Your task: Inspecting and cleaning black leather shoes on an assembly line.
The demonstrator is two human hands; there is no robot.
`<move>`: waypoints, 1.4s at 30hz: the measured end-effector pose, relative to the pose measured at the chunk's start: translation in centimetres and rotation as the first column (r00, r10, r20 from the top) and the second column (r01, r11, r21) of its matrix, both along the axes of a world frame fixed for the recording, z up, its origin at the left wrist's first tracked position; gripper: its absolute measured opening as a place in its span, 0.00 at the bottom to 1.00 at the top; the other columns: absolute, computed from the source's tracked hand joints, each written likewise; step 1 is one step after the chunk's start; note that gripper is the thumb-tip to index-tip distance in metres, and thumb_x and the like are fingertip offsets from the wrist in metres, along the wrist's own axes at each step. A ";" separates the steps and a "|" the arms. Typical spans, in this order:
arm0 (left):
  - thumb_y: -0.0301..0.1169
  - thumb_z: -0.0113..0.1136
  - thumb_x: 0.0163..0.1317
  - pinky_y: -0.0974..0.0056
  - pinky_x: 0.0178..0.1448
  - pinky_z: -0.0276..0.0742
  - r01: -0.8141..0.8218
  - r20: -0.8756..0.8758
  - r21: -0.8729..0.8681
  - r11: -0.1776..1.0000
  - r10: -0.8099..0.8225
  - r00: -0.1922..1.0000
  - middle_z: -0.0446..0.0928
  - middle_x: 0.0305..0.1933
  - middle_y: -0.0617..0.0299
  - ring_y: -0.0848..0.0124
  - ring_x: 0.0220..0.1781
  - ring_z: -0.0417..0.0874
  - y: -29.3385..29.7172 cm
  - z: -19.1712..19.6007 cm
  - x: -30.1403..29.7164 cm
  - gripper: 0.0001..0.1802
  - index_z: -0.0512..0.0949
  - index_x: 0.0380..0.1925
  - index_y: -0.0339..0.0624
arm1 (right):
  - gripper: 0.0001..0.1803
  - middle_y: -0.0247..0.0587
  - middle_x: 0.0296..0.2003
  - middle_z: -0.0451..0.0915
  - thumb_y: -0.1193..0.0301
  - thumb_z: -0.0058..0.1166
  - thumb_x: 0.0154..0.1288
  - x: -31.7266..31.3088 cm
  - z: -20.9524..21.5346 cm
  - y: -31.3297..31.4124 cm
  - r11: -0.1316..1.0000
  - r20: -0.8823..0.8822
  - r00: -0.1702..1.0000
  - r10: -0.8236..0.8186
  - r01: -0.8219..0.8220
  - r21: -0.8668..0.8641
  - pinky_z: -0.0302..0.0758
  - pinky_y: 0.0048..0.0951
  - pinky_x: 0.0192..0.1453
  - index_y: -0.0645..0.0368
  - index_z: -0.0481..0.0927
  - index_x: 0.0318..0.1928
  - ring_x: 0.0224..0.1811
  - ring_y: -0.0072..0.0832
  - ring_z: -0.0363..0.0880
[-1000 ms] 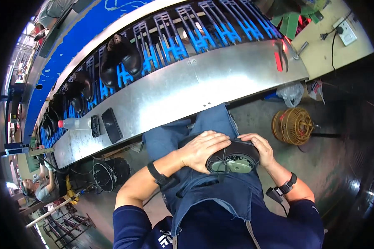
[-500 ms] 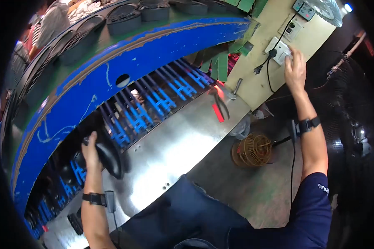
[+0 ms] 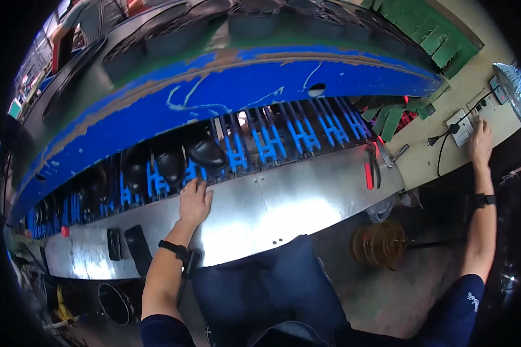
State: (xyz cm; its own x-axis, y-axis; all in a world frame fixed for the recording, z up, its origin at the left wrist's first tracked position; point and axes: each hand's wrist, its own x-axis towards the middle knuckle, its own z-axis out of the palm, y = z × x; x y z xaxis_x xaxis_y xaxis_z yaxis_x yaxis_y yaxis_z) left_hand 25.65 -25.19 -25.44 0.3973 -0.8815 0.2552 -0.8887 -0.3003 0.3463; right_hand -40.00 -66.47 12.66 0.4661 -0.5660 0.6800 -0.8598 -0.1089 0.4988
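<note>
My left hand (image 3: 195,202) lies at the far edge of the metal table, fingers a little apart, holding nothing I can see. Just beyond its fingertips, a glossy black shoe (image 3: 208,154) with a rounded toe rests in the row of blue metal brackets (image 3: 269,144). Similar black shoes (image 3: 171,164) sit in the brackets to its left. At the far right my right hand (image 3: 481,143) is raised with fingers extended, its fingertips at the edge of a white socket and switch plate (image 3: 460,128). A black plug (image 3: 454,128) is in that plate.
Pliers with red handles (image 3: 369,170) lie on the metal table (image 3: 307,196), a hammer-like tool (image 3: 398,153) beyond. A blue beam (image 3: 243,87) spans above the brackets. Two black pads (image 3: 137,248) lie left. A round fan-like cage (image 3: 382,245) stands below right.
My left hand has come off the black shoe, which now sits among the brackets. My right hand stays by the switch plate. The view has turned left.
</note>
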 end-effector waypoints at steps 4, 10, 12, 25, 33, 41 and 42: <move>0.41 0.59 0.64 0.45 0.77 0.56 -0.007 0.097 -0.083 0.997 0.015 0.995 0.74 0.62 0.41 0.46 0.67 0.70 4.6 1.4 -0.9 0.29 0.74 0.60 0.34 | 0.25 0.53 0.51 0.77 0.76 0.56 0.58 9.0 -10.4 7.0 0.907 0.315 0.870 0.379 -0.417 0.062 0.70 0.48 0.61 0.62 0.74 0.59 0.55 0.53 0.73; 0.39 0.62 0.62 0.45 0.76 0.58 0.041 0.047 -0.087 0.995 -0.037 0.998 0.74 0.62 0.41 0.46 0.67 0.71 4.1 0.7 -1.1 0.29 0.74 0.60 0.33 | 0.25 0.54 0.57 0.75 0.71 0.60 0.58 20.7 -28.2 12.2 0.641 0.530 0.818 0.224 -0.533 0.553 0.72 0.49 0.63 0.58 0.76 0.57 0.59 0.53 0.73; 0.39 0.63 0.60 0.46 0.74 0.60 0.029 0.073 -0.098 0.995 -0.021 0.997 0.76 0.60 0.42 0.46 0.64 0.73 4.0 0.4 -0.8 0.29 0.75 0.59 0.34 | 0.27 0.57 0.57 0.75 0.68 0.61 0.58 24.4 -32.4 14.5 0.606 0.562 0.806 0.186 -0.545 0.580 0.72 0.50 0.63 0.62 0.75 0.58 0.59 0.54 0.73; 0.39 0.54 0.71 0.51 0.68 0.66 0.028 0.187 0.030 0.999 -0.033 0.982 0.78 0.60 0.46 0.50 0.63 0.76 3.4 0.9 0.3 0.23 0.75 0.61 0.37 | 0.27 0.46 0.61 0.73 0.55 0.58 0.62 31.2 -37.6 19.2 0.632 0.683 0.705 0.192 -0.621 0.463 0.62 0.46 0.69 0.56 0.81 0.58 0.68 0.43 0.64; 0.40 0.54 0.71 0.51 0.67 0.66 0.037 0.167 0.020 0.999 -0.039 0.985 0.78 0.61 0.48 0.51 0.62 0.76 3.5 1.1 0.3 0.23 0.75 0.60 0.37 | 0.27 0.47 0.62 0.72 0.55 0.57 0.64 31.0 -37.1 19.4 0.612 0.682 0.718 0.137 -0.603 0.512 0.61 0.46 0.71 0.56 0.81 0.59 0.69 0.42 0.64; 0.41 0.54 0.71 0.51 0.68 0.67 0.035 0.200 0.025 0.999 -0.040 0.979 0.78 0.61 0.47 0.51 0.63 0.76 3.5 1.0 0.2 0.24 0.75 0.60 0.36 | 0.26 0.47 0.60 0.72 0.56 0.56 0.64 30.8 -36.8 19.4 0.614 0.698 0.702 0.141 -0.615 0.494 0.61 0.45 0.71 0.56 0.81 0.58 0.68 0.43 0.64; 0.40 0.54 0.71 0.51 0.68 0.67 0.029 0.193 0.033 0.999 -0.034 0.981 0.78 0.61 0.47 0.51 0.64 0.76 3.4 1.1 0.1 0.24 0.75 0.61 0.36 | 0.26 0.47 0.60 0.73 0.56 0.56 0.64 30.7 -36.9 19.3 0.624 0.689 0.708 0.155 -0.610 0.488 0.62 0.45 0.70 0.56 0.81 0.57 0.67 0.43 0.64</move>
